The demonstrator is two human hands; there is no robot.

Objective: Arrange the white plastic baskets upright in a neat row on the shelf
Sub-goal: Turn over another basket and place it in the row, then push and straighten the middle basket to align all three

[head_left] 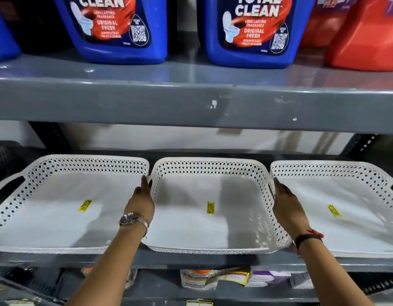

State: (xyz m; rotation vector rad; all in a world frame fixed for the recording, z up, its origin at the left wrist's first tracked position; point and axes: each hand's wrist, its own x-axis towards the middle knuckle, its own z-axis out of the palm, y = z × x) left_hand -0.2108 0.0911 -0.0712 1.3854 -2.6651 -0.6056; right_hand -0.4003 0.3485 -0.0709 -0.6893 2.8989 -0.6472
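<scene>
Three white perforated plastic baskets sit upright side by side on the grey shelf (191,260), each with a yellow sticker inside. The left basket (58,217) and right basket (345,217) flank the middle basket (208,224). My left hand (141,200), with a watch on its wrist, grips the middle basket's left wall. My right hand (287,203), with a dark band on the wrist, grips the middle basket's right wall at its handle slot.
The shelf above (191,107) hangs low over the baskets and carries blue toilet-cleaner jugs (250,32) and red jugs (368,36). A dark basket (1,157) stands at the far left. Packaged goods (213,279) fill the shelf below.
</scene>
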